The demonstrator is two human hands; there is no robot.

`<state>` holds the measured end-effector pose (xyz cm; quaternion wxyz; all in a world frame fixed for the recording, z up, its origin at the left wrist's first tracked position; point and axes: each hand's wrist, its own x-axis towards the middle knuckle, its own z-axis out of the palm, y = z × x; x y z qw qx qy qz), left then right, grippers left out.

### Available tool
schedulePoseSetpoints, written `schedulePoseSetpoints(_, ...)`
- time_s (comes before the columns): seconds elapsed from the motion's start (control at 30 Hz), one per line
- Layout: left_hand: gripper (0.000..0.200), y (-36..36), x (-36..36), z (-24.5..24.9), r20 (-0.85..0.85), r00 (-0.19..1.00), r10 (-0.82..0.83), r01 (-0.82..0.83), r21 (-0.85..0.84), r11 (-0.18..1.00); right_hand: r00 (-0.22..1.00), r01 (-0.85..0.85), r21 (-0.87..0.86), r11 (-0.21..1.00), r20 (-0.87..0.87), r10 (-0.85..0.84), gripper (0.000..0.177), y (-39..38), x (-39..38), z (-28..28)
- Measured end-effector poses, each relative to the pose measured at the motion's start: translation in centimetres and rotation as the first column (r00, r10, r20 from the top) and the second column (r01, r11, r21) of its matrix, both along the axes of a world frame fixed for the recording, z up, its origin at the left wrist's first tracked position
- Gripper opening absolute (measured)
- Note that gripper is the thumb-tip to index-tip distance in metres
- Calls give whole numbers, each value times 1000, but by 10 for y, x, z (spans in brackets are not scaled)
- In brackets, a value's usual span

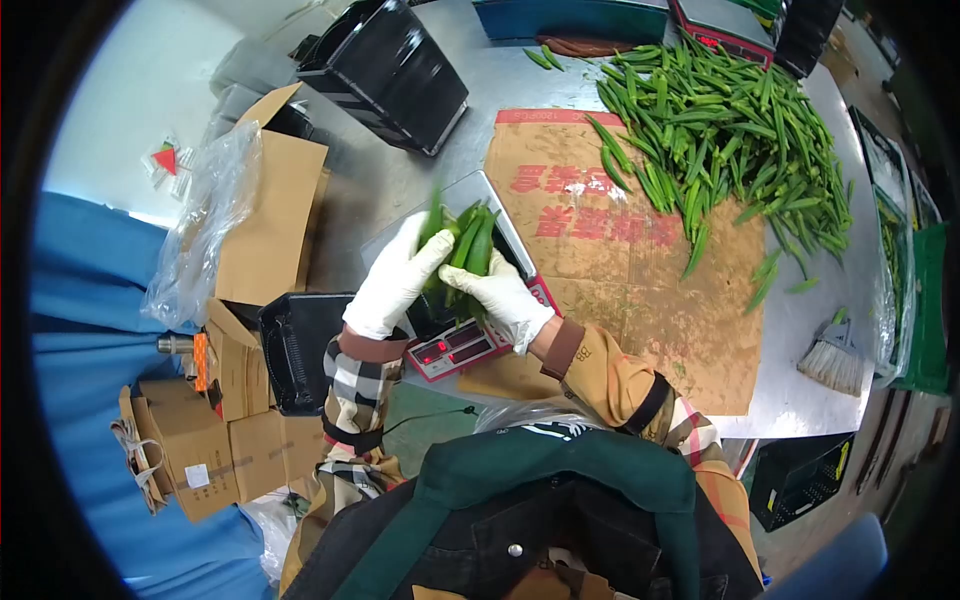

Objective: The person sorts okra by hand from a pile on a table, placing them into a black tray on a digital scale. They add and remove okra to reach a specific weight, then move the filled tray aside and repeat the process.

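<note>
Both hands wear white gloves and meet over a digital scale (455,362) with a red front and lit red digits. A bunch of green okra (478,245) stands between them, tips pointing away from me. My left hand (392,283) is closed on the bunch from the left, its thumb across the pods; an okra there is blurred. My right hand (508,302) grips the same bunch from the right, fingers partly hidden behind it. Something dark lies on the scale under the hands, mostly covered.
A large okra pile (730,140) spreads over a flattened cardboard sheet (640,320) on the metal table. A black bin (390,80) stands beyond the scale, a black tray (292,350) left of it. Cardboard boxes (265,220) line the left; a brush (832,355) lies far right.
</note>
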<state>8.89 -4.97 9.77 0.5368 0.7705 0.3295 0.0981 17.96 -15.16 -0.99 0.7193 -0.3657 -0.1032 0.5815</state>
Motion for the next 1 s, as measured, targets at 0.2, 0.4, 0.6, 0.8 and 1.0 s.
schedulePoseSetpoints(0.2, 41, 22, -37, -54, -56, 998, -19, 29, 183, 983, 977, -205, -115, 972, -84, 196, 46, -48, 23, -1)
schedulePoseSetpoints(0.4, 32, 43, -95, -59, 108, 945, 309, -328, 285, 901, 983, 154, -322, 934, 145, -112, 38, -151, 92, -46)
schedulePoseSetpoints(0.6, 39, 28, -114, -73, 165, 839, 518, -533, 59, 844, 860, 357, -581, 732, 511, -14, 21, -246, 88, -174)
schedulePoseSetpoints(0.8, 46, 18, -101, -86, 95, 771, 629, -627, -57, 777, 884, 296, -679, 672, 461, 76, 20, -227, 99, -164)
schedulePoseSetpoints(1.0, 41, 17, -112, -101, 113, 703, 702, -703, -42, 710, 911, 173, -704, 689, 381, 161, 21, -223, 113, -149)
